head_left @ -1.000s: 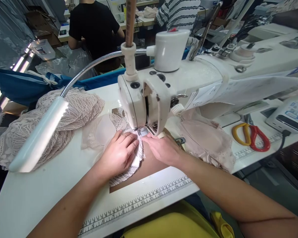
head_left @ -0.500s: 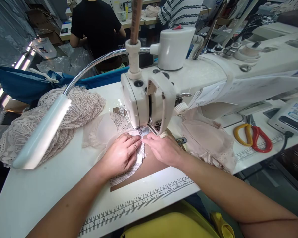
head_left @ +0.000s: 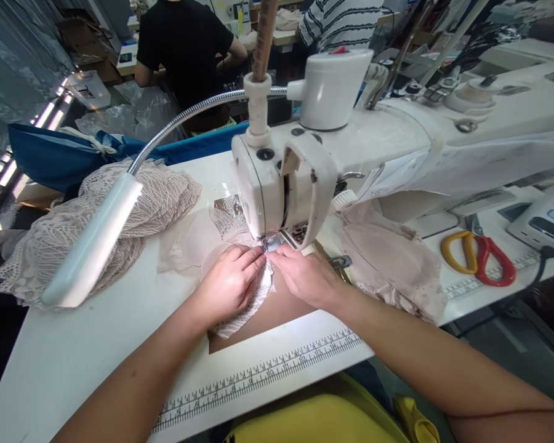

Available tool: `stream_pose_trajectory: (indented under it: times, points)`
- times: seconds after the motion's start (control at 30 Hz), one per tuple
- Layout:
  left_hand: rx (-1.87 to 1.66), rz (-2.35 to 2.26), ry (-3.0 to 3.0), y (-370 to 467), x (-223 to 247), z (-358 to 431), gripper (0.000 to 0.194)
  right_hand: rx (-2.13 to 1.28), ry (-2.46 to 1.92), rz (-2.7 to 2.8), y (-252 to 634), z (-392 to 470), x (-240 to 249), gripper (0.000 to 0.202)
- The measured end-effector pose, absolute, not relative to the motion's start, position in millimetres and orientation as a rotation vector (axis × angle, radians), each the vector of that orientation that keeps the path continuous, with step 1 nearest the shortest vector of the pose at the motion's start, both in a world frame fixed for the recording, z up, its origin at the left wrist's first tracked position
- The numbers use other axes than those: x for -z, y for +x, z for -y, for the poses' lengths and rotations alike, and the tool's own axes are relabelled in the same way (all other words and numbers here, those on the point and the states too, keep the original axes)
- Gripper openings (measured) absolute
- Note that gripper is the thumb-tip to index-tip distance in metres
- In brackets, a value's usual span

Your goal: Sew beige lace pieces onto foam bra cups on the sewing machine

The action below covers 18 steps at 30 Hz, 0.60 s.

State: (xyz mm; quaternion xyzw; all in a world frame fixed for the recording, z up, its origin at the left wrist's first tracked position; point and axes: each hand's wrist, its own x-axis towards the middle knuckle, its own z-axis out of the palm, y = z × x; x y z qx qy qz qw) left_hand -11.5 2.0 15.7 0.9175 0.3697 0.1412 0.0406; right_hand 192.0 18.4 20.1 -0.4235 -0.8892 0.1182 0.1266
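A pale lace fabric piece [head_left: 245,318] lies under the needle end of a white sewing machine [head_left: 255,184]. My left hand [head_left: 228,282] presses on this lace, its fingers close together and slightly bent, fingertips just in front of the presser foot [head_left: 273,242]. From the other side my right hand [head_left: 305,275] pinches the fabric's edge, thumb and forefinger near the left fingertips. The hands partly cover the lace, and the stitching point is hard to make out. Sheer fabric with a smooth rounded cup [head_left: 203,237] spreads out behind my left hand.
A lace pile [head_left: 161,197] sits at the left beneath a lamp [head_left: 92,240]. To the right are beige fabric pieces [head_left: 388,246] and scissors with yellow and red handles [head_left: 495,261]. A printed ruler [head_left: 268,374] runs along the table's front. Two people sit beyond the machine.
The lace has shifted slightly forward under the machine, with less of it showing below my left hand. Both hands stay at the presser foot. The whole view has shifted a little.
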Motion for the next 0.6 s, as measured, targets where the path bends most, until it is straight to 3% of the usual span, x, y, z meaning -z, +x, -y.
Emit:
stream_pose_trajectory:
  times: [0.6]
  points:
    - [-0.511,-1.145,2.776,-16.6,-14.0,-9.7,0.034,-0.338,-1.118,2.559,195.6,-20.6,-16.6,0.029]
